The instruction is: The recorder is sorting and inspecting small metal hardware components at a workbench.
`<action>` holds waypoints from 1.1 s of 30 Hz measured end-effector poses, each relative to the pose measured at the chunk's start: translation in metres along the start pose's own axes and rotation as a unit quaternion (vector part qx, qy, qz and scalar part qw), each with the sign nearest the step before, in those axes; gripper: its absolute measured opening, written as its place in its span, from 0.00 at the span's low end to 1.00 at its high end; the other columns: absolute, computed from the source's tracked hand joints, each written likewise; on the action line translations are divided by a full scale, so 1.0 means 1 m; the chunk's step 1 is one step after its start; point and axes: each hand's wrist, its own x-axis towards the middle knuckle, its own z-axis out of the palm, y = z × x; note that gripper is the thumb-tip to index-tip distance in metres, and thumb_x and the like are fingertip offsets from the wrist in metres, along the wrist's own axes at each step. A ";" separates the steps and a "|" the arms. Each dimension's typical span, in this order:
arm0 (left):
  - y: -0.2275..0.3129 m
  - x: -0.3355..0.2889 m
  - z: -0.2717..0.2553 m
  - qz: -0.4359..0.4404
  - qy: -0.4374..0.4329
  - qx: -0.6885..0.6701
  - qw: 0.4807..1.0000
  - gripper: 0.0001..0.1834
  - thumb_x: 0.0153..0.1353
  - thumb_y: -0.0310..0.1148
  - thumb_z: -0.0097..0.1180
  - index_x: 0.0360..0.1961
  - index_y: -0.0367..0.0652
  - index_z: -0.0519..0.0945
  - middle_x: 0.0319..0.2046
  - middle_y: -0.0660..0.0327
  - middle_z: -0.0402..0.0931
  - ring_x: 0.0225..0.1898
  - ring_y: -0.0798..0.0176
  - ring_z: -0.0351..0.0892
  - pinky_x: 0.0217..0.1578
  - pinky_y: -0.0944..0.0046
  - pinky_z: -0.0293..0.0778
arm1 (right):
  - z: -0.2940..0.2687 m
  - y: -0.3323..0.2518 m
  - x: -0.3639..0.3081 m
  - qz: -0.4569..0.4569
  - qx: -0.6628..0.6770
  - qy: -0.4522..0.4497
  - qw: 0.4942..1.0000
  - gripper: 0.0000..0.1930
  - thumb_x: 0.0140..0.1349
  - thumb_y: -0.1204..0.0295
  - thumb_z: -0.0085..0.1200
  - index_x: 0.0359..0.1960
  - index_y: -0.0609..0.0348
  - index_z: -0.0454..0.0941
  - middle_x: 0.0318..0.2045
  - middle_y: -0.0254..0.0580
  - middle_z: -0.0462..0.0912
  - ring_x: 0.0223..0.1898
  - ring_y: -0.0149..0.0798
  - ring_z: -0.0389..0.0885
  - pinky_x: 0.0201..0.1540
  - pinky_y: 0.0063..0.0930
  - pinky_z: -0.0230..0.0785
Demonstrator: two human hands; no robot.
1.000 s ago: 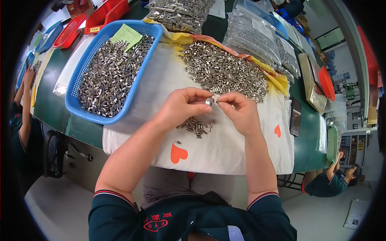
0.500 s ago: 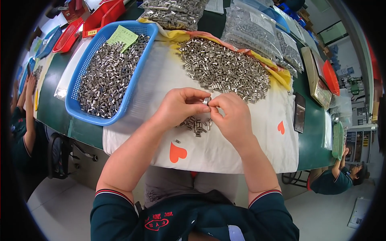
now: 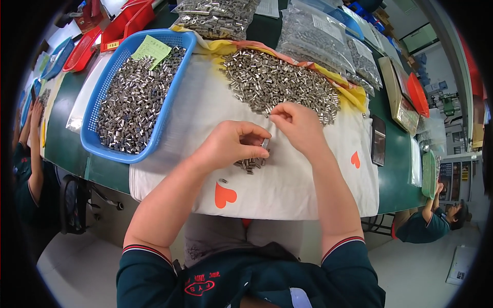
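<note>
My left hand [image 3: 229, 144] pinches a small shiny metal sleeve [image 3: 265, 143] between thumb and fingers. It hovers over a little heap of short metal sleeves [image 3: 250, 166] on the white cloth. My right hand [image 3: 298, 126] is at the near edge of the large pile of metal sleeves [image 3: 280, 79], thumb and forefinger drawn together. Its fingertips meet one or more sleeves there, but whether any is gripped is too small to make out. One loose sleeve [image 3: 223, 180] lies apart, close to a red heart printed on the cloth.
A blue perforated basket [image 3: 87, 131] full of metal sleeves, with a green slip on top, stands left. Bags of metal parts [image 3: 318, 38] line the back. A dark phone-like device [image 3: 378, 141] lies right of the white cloth [image 3: 303, 190]. Other people sit at both sides.
My hands have parted. The right one moved up to the edge of the large pile, while the left dropped slightly toward the small heap, still holding a sleeve.
</note>
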 end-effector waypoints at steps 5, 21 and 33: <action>-0.003 0.004 -0.002 -0.002 0.019 -0.109 0.994 0.17 0.49 0.23 0.60 0.42 0.34 0.75 0.31 0.64 0.76 0.32 0.75 0.73 0.35 0.75 0.71 | 0.024 0.005 0.006 -0.088 -0.241 0.059 0.965 0.03 0.48 0.74 0.51 0.24 0.59 0.76 0.24 0.43 0.76 0.31 0.44 0.74 0.36 0.36 0.66; -0.010 0.009 -0.005 0.008 0.071 -0.106 0.992 0.19 0.48 0.21 0.59 0.45 0.34 0.74 0.32 0.63 0.76 0.32 0.74 0.73 0.34 0.75 0.71 | 0.014 -0.005 -0.027 -0.069 0.169 0.039 0.982 0.04 0.49 0.78 0.53 0.27 0.62 0.77 0.25 0.37 0.77 0.30 0.30 0.75 0.33 0.21 0.66; -0.013 0.006 -0.004 0.014 0.055 -0.137 0.989 0.18 0.47 0.19 0.59 0.43 0.34 0.75 0.30 0.64 0.76 0.30 0.75 0.73 0.32 0.75 0.71 | 0.006 -0.001 -0.032 -0.149 0.075 0.032 0.985 0.04 0.48 0.75 0.55 0.27 0.60 0.75 0.25 0.39 0.78 0.27 0.36 0.76 0.30 0.26 0.67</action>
